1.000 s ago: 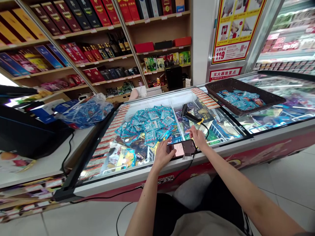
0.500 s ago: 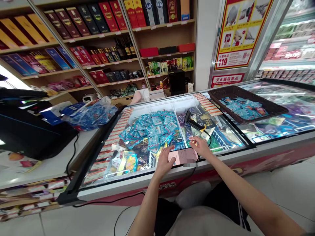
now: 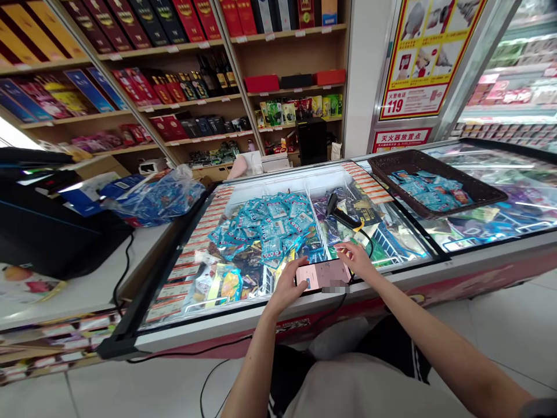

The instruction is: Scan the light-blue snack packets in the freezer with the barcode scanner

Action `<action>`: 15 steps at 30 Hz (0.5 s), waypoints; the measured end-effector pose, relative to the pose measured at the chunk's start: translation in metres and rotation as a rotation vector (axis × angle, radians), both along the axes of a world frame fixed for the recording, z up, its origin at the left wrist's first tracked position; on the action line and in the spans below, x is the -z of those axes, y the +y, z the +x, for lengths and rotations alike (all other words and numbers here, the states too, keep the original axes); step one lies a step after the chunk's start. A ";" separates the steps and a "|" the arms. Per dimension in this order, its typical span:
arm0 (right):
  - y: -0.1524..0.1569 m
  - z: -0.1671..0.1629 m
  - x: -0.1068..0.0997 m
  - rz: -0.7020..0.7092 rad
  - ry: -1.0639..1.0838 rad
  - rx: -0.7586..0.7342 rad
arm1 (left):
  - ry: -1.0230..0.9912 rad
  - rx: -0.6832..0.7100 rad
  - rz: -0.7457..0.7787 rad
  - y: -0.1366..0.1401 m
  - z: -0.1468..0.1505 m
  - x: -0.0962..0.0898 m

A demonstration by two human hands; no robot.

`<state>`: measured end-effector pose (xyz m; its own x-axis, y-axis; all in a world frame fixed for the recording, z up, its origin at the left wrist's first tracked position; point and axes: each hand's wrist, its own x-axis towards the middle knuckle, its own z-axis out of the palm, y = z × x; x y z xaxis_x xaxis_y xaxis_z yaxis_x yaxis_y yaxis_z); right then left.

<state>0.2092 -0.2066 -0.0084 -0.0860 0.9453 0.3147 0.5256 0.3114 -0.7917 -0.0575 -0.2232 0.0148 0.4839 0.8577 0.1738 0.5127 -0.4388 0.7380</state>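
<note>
A smartphone (image 3: 319, 275) with a lit pinkish screen lies sideways between my hands, over the front edge of the freezer. My left hand (image 3: 287, 285) grips its left end, the thumb resting over the screen. At the opposite end is my right hand (image 3: 354, 260), its fingers curled round the phone's upper right corner. Beyond the phone, a heap of small blue packets (image 3: 276, 223) covers part of the freezer's glass top. Just past my right hand rests a black handheld barcode scanner (image 3: 343, 213) on the glass, its cable running down beside that hand.
A brown tray (image 3: 474, 204) holding blue packets stands on the freezer (image 3: 418, 284) at the right. To the left, a counter carries a black machine (image 3: 39, 226) and a clear plastic bag (image 3: 161, 197) of packets. Shelves of boxes rise behind. Black cables (image 3: 183, 352) hang in front.
The camera view has shifted slightly. My left thumb has moved a little lower on the phone's screen; both hands keep their hold, and the packets and scanner lie as before.
</note>
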 end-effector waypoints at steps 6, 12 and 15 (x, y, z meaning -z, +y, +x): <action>0.002 0.000 0.003 -0.012 0.019 -0.014 | 0.008 -0.008 0.034 -0.001 0.000 0.001; -0.001 -0.001 -0.001 0.006 -0.107 -0.083 | -0.037 -0.039 0.012 -0.002 -0.001 0.000; -0.005 -0.001 -0.005 0.010 -0.152 -0.118 | -0.043 -0.050 0.019 -0.001 -0.001 0.000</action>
<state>0.2082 -0.2117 -0.0036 -0.2437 0.9227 0.2988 0.5982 0.3855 -0.7025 -0.0582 -0.2246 0.0147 0.4324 0.8768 0.2105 0.5021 -0.4280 0.7514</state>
